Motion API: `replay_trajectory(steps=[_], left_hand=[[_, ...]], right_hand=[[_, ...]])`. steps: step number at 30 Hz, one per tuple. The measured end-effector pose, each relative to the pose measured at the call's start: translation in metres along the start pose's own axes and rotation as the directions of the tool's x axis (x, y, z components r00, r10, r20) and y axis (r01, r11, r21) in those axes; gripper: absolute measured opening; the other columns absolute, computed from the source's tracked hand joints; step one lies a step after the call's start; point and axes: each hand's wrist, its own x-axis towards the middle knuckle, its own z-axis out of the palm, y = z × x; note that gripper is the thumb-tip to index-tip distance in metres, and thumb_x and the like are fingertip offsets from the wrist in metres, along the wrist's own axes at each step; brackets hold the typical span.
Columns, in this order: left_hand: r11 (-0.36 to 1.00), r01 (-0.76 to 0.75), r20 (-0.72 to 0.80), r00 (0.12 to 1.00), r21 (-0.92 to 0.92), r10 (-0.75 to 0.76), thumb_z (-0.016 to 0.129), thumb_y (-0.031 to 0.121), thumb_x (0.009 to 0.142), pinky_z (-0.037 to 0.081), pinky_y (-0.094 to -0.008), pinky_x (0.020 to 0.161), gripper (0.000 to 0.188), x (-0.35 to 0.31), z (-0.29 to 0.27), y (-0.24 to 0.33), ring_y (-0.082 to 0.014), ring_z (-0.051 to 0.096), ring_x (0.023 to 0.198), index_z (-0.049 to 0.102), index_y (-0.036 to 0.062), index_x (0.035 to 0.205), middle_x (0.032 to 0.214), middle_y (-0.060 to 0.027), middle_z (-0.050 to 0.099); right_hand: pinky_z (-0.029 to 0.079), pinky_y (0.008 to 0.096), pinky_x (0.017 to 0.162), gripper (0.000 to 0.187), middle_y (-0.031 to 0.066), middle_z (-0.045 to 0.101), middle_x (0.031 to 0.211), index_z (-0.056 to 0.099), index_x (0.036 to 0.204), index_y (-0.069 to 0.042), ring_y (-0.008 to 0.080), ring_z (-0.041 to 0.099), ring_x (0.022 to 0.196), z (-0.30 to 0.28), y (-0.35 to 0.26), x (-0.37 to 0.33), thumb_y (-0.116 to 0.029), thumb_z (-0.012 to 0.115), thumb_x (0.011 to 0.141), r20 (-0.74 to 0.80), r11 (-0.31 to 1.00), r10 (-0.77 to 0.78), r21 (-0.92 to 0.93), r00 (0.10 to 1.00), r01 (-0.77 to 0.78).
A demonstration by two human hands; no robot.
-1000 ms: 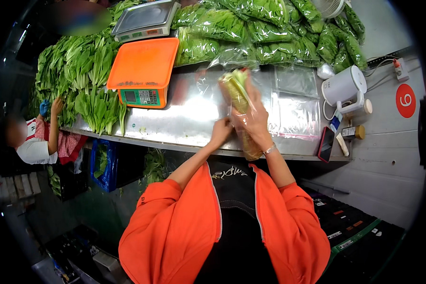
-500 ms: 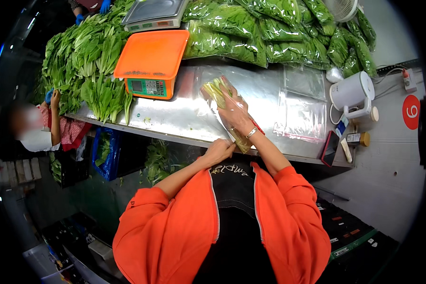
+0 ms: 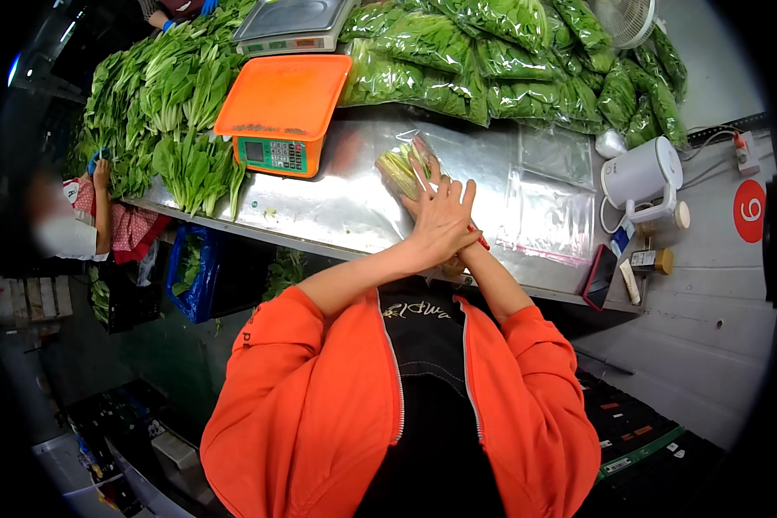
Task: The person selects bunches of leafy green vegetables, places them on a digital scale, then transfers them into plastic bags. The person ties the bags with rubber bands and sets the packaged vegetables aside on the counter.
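A clear plastic bag of leafy vegetables (image 3: pixel 394 170), its pale stem ends pointing away from me, lies on the metal table. My right hand (image 3: pixel 428 180) is closed over the bag, fingers across the stems; its back is mostly covered. Across it lies my left hand (image 3: pixel 445 217), fingers stretched out and apart, with nothing visible in it. The near end of the bag is hidden under my hands. Left of them stands an orange scale (image 3: pixel 278 95). Flat clear bags (image 3: pixel 540 211) are stacked to the right.
Loose greens (image 3: pixel 160 104) are heaped at the far left, near a co-worker's hand (image 3: pixel 102 173). Filled bags of greens (image 3: pixel 466 56) line the back. At right are a white kettle (image 3: pixel 639 168), a phone (image 3: pixel 601 274) and a jar (image 3: pixel 653 261). The table's front edge (image 3: pixel 337 248) runs before me.
My left hand has moved up from the bag's near end and now lies across my right hand. The right hand stays on the bag. The view has shifted slightly.
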Motion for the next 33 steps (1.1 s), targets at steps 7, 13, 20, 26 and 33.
replay_trajectory(steps=[7,13,20,26,33], left_hand=[[0.972,-0.113,0.147,0.986,0.206,0.084,0.067,0.019,0.069,0.036,-0.0527,0.093,0.030,0.023,0.044,-0.002,-0.0339,0.059,0.093,0.055,0.0004,0.088,0.079,-0.0165,0.062],[0.947,-0.114,0.093,0.992,0.301,0.090,0.063,0.013,0.068,0.037,-0.0535,0.092,0.020,0.022,0.030,0.001,-0.0327,0.062,0.087,0.058,0.0029,0.085,0.079,-0.0148,0.063],[0.961,-0.135,0.070,0.990,0.241,0.122,0.060,0.010,0.069,0.048,-0.0482,0.069,0.012,0.026,0.049,-0.015,-0.0284,0.065,0.075,0.059,0.0033,0.079,0.080,-0.0126,0.064],[0.976,-0.187,0.004,0.982,0.107,0.188,0.059,0.008,0.068,0.050,-0.0374,0.061,0.012,0.036,0.033,0.000,-0.0298,0.064,0.073,0.057,0.0005,0.078,0.077,-0.0158,0.061],[0.816,-0.398,0.069,0.882,-0.419,0.466,0.056,-0.001,0.066,0.045,-0.0433,0.070,0.022,-0.003,0.007,0.063,-0.0368,0.055,0.083,0.047,-0.0027,0.085,0.086,-0.0198,0.054]], right_hand=[[0.045,0.0434,0.090,0.080,0.0186,0.029,0.139,0.039,0.136,-0.011,0.0386,0.048,0.112,0.007,0.009,-0.004,-0.025,0.075,0.065,0.034,1.000,-0.020,0.007,0.999,0.019],[0.046,0.0408,0.075,0.070,0.0097,0.026,0.145,0.043,0.135,-0.015,0.0283,0.056,0.097,0.009,0.020,-0.012,-0.036,0.067,0.072,-0.001,0.998,-0.035,-0.052,0.999,0.035],[0.045,0.0447,0.071,0.063,0.0127,0.031,0.143,0.043,0.135,-0.016,0.0292,0.059,0.092,0.008,0.015,-0.016,-0.037,0.062,0.078,0.094,0.987,0.039,-0.160,0.995,-0.024],[0.046,0.0473,0.081,0.067,0.0166,0.033,0.141,0.040,0.136,-0.017,0.0329,0.057,0.100,-0.029,0.000,-0.013,-0.035,0.064,0.076,0.300,0.975,0.085,-0.220,0.950,-0.018],[0.047,0.0482,0.084,0.076,0.0196,0.031,0.140,0.034,0.137,-0.013,0.0434,0.054,0.100,-0.042,-0.004,0.005,-0.026,0.070,0.072,0.286,0.993,0.101,-0.089,0.953,-0.079]])
